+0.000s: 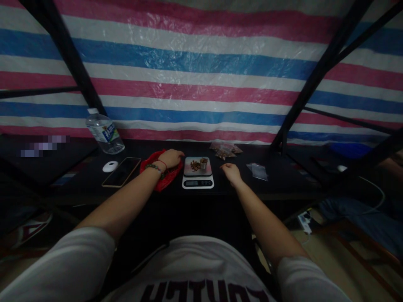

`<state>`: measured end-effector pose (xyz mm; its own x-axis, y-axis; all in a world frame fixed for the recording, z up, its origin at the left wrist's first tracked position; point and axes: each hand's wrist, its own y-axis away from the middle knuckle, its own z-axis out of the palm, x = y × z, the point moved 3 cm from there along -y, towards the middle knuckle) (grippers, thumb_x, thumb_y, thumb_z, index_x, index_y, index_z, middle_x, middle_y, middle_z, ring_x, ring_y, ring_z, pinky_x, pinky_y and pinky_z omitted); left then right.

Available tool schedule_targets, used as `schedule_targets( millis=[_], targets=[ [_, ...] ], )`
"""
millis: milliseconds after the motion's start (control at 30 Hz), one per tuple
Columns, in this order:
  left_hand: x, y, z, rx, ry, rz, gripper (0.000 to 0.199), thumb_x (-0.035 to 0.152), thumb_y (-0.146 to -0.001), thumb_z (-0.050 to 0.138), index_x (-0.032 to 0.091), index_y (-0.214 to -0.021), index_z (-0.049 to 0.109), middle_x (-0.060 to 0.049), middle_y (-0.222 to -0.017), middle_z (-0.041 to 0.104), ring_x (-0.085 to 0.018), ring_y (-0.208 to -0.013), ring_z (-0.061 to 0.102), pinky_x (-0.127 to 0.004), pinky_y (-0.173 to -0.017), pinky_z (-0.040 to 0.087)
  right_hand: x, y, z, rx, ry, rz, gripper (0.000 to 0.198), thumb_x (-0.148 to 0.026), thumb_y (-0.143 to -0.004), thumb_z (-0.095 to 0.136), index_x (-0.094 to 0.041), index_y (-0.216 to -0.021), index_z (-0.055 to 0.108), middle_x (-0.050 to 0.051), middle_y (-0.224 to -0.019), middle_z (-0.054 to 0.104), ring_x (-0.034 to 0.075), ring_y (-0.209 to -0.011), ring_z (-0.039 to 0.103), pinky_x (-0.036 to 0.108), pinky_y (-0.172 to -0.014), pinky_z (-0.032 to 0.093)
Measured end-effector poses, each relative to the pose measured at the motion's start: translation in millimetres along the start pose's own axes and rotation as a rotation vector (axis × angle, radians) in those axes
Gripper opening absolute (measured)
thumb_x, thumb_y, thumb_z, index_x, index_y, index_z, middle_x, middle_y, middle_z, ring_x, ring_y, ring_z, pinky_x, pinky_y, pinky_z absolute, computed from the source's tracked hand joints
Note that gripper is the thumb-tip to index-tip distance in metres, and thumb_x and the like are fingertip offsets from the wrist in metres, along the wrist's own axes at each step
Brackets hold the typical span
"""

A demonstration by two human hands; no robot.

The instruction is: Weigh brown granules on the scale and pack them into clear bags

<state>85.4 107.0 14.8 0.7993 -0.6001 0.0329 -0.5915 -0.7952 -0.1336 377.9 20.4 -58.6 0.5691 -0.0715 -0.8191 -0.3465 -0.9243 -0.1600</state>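
Between the left hand (170, 158) and right hand (231, 173) (pinching? can't tell), the scale (197, 173) is pointing lengthwise away, display (191, 183) nearest.

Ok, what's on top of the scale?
On the scale: loose brown pieces and a small metallic cup with more pieces at its mouth. The cup's lower inside and the scale's surface beneath both are hidden.

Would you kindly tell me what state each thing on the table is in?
Scale: loaded, display unreadable
Metal cup: upright, filled with brown pieces
Red bag: open, left hand over it
Phone: flat, screen dark
Bottle: upright, capped
Rear clear bags: filled
Small clear bags: flat, apparently unfilled
White oval thing: lying flat
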Motion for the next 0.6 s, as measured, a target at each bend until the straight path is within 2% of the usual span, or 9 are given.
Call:
schedule_targets(
  millis=[67, 167, 267, 400, 533, 600],
  targets=[
    [-7.5, -4.2, 4.8, -0.044, -0.046, -0.079, 0.04, 0.03, -0.082, 0.04, 0.017, -0.105, 0.07, -0.011, -0.104, 0.07, -0.023, -0.095, 0.064, -0.031, -0.088, 0.046, -1.5, -1.1, -0.3, -0.01, 0.01, 0.022, 0.03, -0.033, -0.072, 0.049, -0.017, -0.079, 0.072, 0.005, -0.079, 0.071, 0.018, -0.075, 0.063, 0.024, -0.067, 0.041],
    [-15.8, -7.1, 8.1, -0.098, -0.089, -0.092, 0.045, 0.044, -0.083, 0.04, 0.016, -0.096, 0.072, -0.014, -0.096, 0.071, -0.025, -0.091, 0.065, -0.032, -0.084, 0.047, -2.7, -1.0, -0.5, -0.015, 0.012, 0.03, 0.031, -0.034, -0.071, 0.048, -0.017, -0.079, 0.072, 0.005, -0.078, 0.071, 0.017, -0.075, 0.062, 0.024, -0.065, 0.04],
    [-20.1, -9.8, 9.8, -0.145, -0.094, -0.045, 0.037, 0.039, -0.078, 0.05, 0.02, -0.103, 0.07, -0.01, -0.102, 0.07, -0.023, -0.094, 0.064, -0.03, -0.085, 0.046, -1.9, -0.3, -0.9, -0.006, 0.002, 0.044, 0.031, -0.036, -0.07, 0.049, -0.017, -0.078, 0.073, 0.004, -0.076, 0.07, 0.018, -0.074, 0.062, 0.024, -0.063, 0.039],
    [-20.3, -14.6, 12.9, -0.177, -0.065, 0.055, 0.042, 0.034, -0.071, 0.058, 0.021, -0.11, 0.067, -0.007, -0.11, 0.068, -0.022, -0.099, 0.062, -0.027, -0.086, 0.045, -0.6, -0.3, -2.8, 0.012, -0.004, 0.062, 0.031, -0.035, -0.07, 0.048, -0.017, -0.079, 0.073, 0.004, -0.073, 0.069, 0.018, -0.072, 0.061, 0.024, -0.061, 0.038],
    [-16.2, -19.4, 21.2, -0.266, -0.015, 0.057, 0.033, 0.034, -0.069, 0.06, 0.023, -0.098, 0.072, -0.005, -0.097, 0.072, -0.02, -0.089, 0.064, -0.024, -0.08, 0.046, -1.4, 0.8, -2.9, 0.03, -0.03, 0.066, 0.032, -0.036, -0.07, 0.048, -0.017, -0.079, 0.073, 0.004, -0.074, 0.069, 0.017, -0.072, 0.061, 0.024, -0.062, 0.038],
    [-12.7, -20.9, 22.1, -0.262, -0.003, 0.035, 0.026, 0.031, -0.069, 0.06, 0.022, -0.089, 0.073, -0.005, -0.09, 0.072, -0.019, -0.084, 0.064, -0.024, -0.078, 0.046, -2.4, 2.8, -0.8, 0.041, -0.034, 0.069, 0.031, -0.036, -0.07, 0.049, -0.017, -0.078, 0.072, 0.004, -0.074, 0.07, 0.017, -0.072, 0.061, 0.024, -0.062, 0.039]
  ],
)
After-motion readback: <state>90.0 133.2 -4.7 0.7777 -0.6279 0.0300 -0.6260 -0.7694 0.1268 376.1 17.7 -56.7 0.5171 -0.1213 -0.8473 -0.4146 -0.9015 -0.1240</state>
